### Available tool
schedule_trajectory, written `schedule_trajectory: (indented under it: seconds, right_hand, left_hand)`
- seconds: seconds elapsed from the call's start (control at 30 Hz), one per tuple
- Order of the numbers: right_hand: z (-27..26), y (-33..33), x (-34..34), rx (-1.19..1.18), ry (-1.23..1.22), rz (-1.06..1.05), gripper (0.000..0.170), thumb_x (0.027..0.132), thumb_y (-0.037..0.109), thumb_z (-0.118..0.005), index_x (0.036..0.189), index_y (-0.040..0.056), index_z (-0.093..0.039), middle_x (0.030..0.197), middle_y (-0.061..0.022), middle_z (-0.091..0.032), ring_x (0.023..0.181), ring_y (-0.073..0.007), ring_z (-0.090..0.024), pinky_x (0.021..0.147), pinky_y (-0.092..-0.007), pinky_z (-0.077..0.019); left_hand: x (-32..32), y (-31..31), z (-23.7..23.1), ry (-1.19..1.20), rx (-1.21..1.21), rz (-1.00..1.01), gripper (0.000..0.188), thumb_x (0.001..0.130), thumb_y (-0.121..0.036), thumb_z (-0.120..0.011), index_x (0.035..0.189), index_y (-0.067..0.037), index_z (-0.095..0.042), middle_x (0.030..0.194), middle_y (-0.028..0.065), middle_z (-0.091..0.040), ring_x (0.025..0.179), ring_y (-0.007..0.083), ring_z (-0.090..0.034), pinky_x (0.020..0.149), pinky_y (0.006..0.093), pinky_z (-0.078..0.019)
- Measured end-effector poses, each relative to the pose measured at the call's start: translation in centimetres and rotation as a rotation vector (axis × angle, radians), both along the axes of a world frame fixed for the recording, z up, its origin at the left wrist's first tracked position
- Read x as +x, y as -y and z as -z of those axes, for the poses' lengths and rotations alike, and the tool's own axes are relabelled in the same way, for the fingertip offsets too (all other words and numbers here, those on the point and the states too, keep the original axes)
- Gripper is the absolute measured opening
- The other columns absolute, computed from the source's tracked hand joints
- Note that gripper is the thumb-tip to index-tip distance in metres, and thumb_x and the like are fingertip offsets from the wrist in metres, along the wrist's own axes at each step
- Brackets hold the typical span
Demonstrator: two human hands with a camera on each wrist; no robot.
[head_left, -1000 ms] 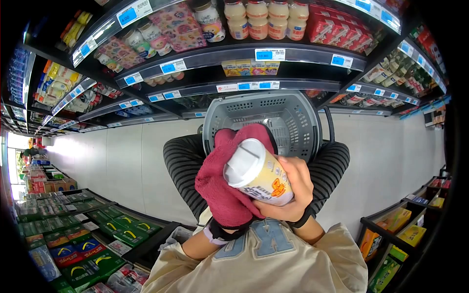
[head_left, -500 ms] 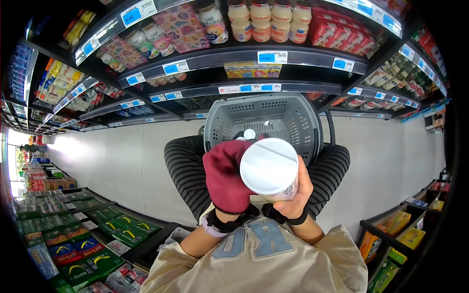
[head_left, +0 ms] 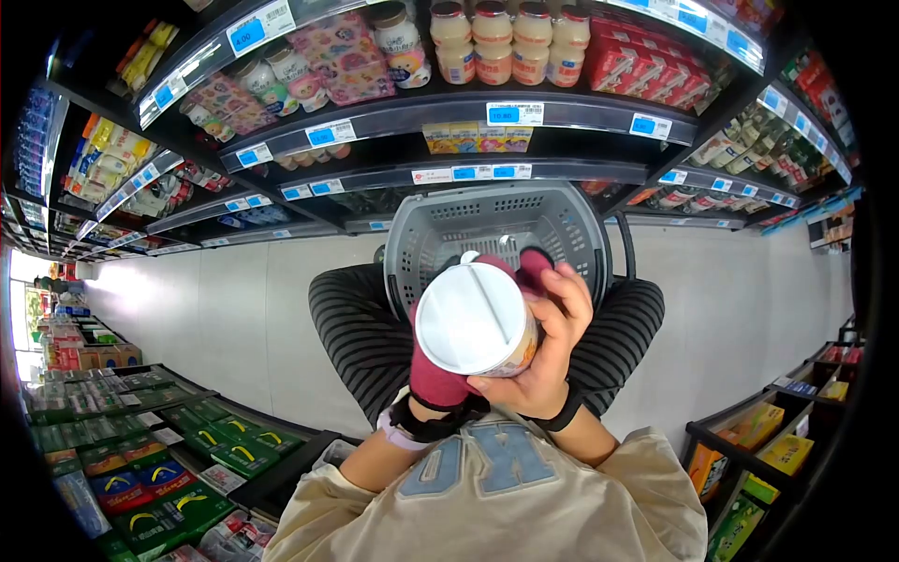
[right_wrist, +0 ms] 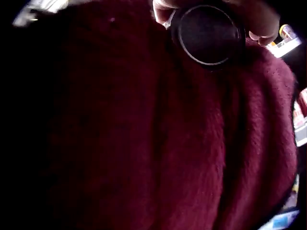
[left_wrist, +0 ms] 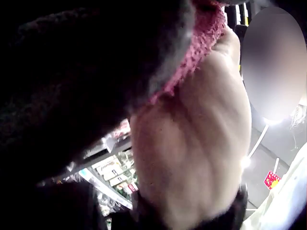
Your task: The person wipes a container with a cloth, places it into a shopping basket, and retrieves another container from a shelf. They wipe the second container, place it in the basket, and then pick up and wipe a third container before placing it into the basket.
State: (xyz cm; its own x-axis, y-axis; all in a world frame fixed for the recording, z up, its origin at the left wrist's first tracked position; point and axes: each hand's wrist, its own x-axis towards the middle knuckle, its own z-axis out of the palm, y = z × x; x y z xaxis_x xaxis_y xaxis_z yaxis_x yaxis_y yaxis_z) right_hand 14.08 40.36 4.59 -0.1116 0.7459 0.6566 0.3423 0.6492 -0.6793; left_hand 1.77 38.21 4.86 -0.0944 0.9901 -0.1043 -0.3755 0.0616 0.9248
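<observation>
A white-lidded can (head_left: 471,318) with a yellowish printed side stands lid towards the head camera, above the basket's near side. My right hand (head_left: 543,351) grips its right side, thumb low and fingers higher up; in the right wrist view its fingers (right_wrist: 261,21) flank the can's dark round base (right_wrist: 208,34). Maroon cloth (head_left: 435,379) covers my left hand at the can's left and underside, hiding the fingers. In the left wrist view the cloth's edge (left_wrist: 192,60) crosses the bare lower hand (left_wrist: 201,110).
A grey basket (head_left: 581,229) sits between the knees, with a small white-topped item (head_left: 469,257) partly visible inside. Shelves ahead hold bottles (head_left: 493,47) and red boxes (head_left: 641,61). Green cartons (head_left: 178,506) lie at lower left; yellow packs (head_left: 787,452) stand at right.
The can has turned from tilted, with its printed side showing, to lid facing up, and lately moved left. The right fingers are now more raised, and more cloth shows beyond the can.
</observation>
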Motion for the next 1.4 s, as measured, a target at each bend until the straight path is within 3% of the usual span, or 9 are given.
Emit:
schedule_trajectory:
  seconds: [0.33,0.43,0.6,0.67,0.73,0.77,0.83,1.27,1.4]
  right_hand:
    - [-1.3,-3.0,-1.1,-0.103,0.157,-0.388,0.069,0.056,0.023,-0.084,0.115,0.0027,-0.054,0.130,-0.0150,-0.057,0.129,-0.0352,-0.044,0.105,-0.0496,-0.0310]
    - [-2.6,-3.4,-1.9,-0.306,0.028,-0.592,0.081,0.060,0.024,-0.083,0.129,0.0002,-0.049,0.125,-0.0190,-0.058,0.120,-0.0378,-0.050,0.101,-0.0449,-0.0382]
    - [-5.4,-5.9,-3.5,-0.175,0.370,-0.653,0.082,0.064,0.030,-0.087,0.129,-0.0024,-0.048,0.115,-0.0229,-0.061,0.106,-0.0374,-0.062,0.091,-0.0401,-0.0493]
    - [-5.1,-6.1,-4.8,-0.131,0.384,-0.640,0.078,0.065,0.030,-0.087,0.125,-0.0008,-0.049,0.112,-0.0208,-0.062,0.103,-0.0369,-0.062,0.089,-0.0400,-0.0503]
    - [-4.6,-6.3,-6.0,-0.136,0.377,-0.642,0.075,0.064,0.026,-0.087,0.125,0.0007,-0.050,0.115,-0.0200,-0.061,0.105,-0.0376,-0.061,0.089,-0.0412,-0.0501]
    - [-4.5,-6.5,-6.6,-0.156,0.360,-0.645,0.072,0.064,0.022,-0.086,0.124,0.0023,-0.051,0.118,-0.0192,-0.060,0.106,-0.0382,-0.060,0.090,-0.0424,-0.0500]
    - [-4.9,-7.7,-7.9,-0.026,0.390,-0.650,0.075,0.061,0.019,-0.087,0.124,0.0032,-0.050,0.119,-0.0187,-0.060,0.106,-0.0382,-0.060,0.090,-0.0425,-0.0502]
    - [-24.8,-20.7,-23.8,0.486,0.189,-0.444,0.089,0.060,0.012,-0.088,0.135,0.0069,-0.041,0.109,-0.0120,-0.065,0.102,-0.0260,-0.065,0.088,-0.0364,-0.0524]
    - [-27.7,-27.4,-30.2,0.088,0.157,-0.300,0.081,0.058,0.015,-0.090,0.124,0.0005,-0.044,0.109,-0.0169,-0.064,0.101,-0.0259,-0.065,0.085,-0.0362,-0.0532]
  left_hand:
    - [-3.4,-0.2,3.3,0.538,0.258,0.073,0.048,0.098,-0.031,-0.055,0.136,-0.004,-0.044,0.132,0.0113,-0.054,0.119,0.0231,-0.055,0.101,0.0367,-0.0435]
    - [-5.0,-1.2,3.2,0.717,-0.040,-0.113,0.039,0.090,-0.025,-0.065,0.123,-0.005,-0.057,0.118,0.0115,-0.063,0.108,0.0229,-0.061,0.093,0.0350,-0.0471]
    - [-6.3,-0.2,5.0,-0.458,0.235,-0.233,0.048,0.077,-0.034,-0.071,0.111,-0.002,-0.059,0.108,0.0176,-0.062,0.103,0.0307,-0.059,0.090,0.0377,-0.0440]
    - [-7.7,-1.1,3.9,-0.394,0.234,-0.328,0.042,0.070,-0.032,-0.073,0.098,-0.003,-0.063,0.092,0.0180,-0.061,0.090,0.0337,-0.060,0.078,0.0393,-0.0453]
    - [-10.2,-1.4,3.2,-0.965,0.160,-0.156,0.030,0.066,-0.025,-0.076,0.085,-0.005,-0.065,0.080,0.0161,-0.061,0.079,0.0346,-0.060,0.068,0.0412,-0.0458]
    - [-10.2,-1.8,4.1,-0.750,0.306,-0.365,0.029,0.064,-0.029,-0.076,0.076,-0.006,-0.064,0.071,0.0158,-0.059,0.069,0.0355,-0.060,0.059,0.0438,-0.0438]
    - [-12.2,-1.6,5.4,-1.160,0.430,-0.370,0.037,0.059,-0.036,-0.076,0.075,-0.005,-0.062,0.069,0.0170,-0.057,0.068,0.0374,-0.058,0.057,0.0453,-0.0419]
    - [-19.5,-1.2,17.3,-1.495,-0.058,-0.542,0.029,0.068,-0.031,-0.072,0.075,-0.005,-0.059,0.071,0.0156,-0.057,0.073,0.0362,-0.057,0.063,0.0444,-0.0426]
    - [-19.6,-1.3,16.6,-1.336,0.025,-0.531,0.028,0.072,-0.031,-0.069,0.075,-0.006,-0.056,0.072,0.0174,-0.055,0.076,0.0390,-0.056,0.065,0.0465,-0.0422]
